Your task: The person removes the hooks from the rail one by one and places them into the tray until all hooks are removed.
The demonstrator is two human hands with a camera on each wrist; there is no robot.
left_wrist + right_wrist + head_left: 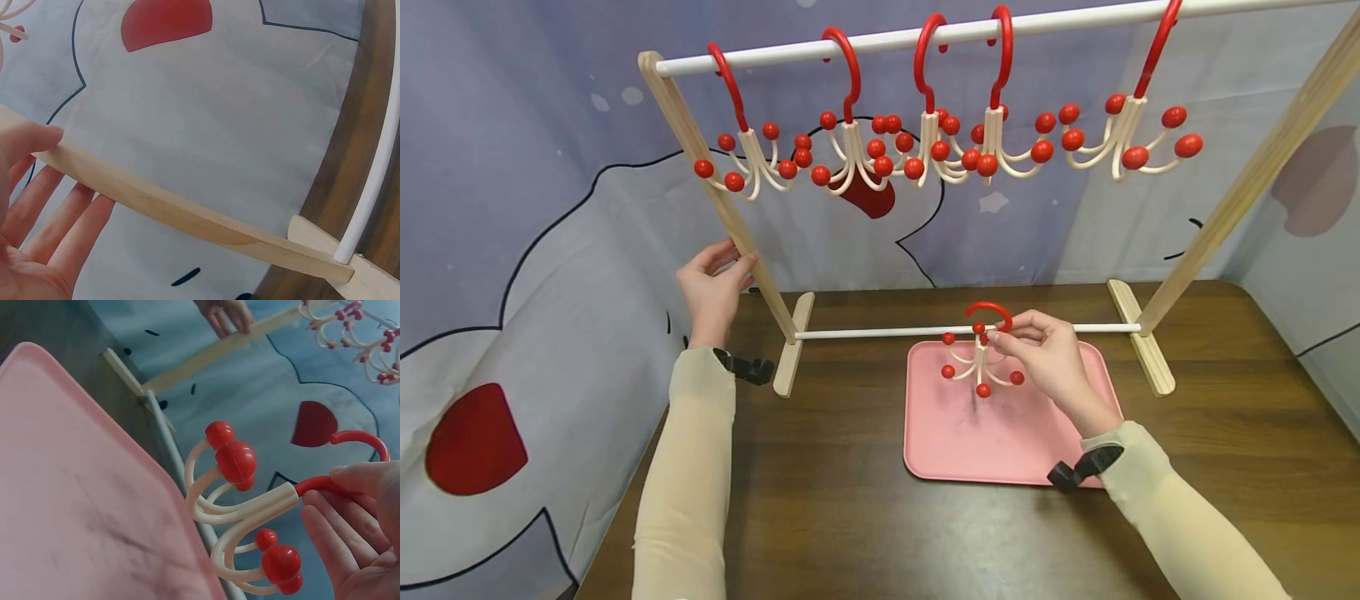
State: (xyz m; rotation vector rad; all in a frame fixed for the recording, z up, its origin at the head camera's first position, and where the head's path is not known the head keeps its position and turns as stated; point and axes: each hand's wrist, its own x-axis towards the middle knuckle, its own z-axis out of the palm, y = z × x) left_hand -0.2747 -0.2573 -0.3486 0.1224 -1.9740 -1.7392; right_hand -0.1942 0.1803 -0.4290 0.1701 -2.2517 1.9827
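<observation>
My right hand [1052,354] pinches the red hook of a claw-shaped hanger [981,360], thumb on one side and fingers on the other. In the right wrist view this hanger [272,505] has a cream stem and curved cream arms tipped with red balls. It is held up over the pink tray [977,454]. On the left, my left hand [711,287] holds the rack's slanting wooden post [730,212]. The left wrist view shows the thumb lying on top of the post [194,215], the fingers reaching round underneath.
Several matching hangers [992,137] hang from the white top rail [887,42], two of them close together mid-rail. A lower white bar [880,332] joins the wooden feet [1142,337] behind the tray. The rack stands on a brown wooden table [820,483] before a printed curtain [1037,233].
</observation>
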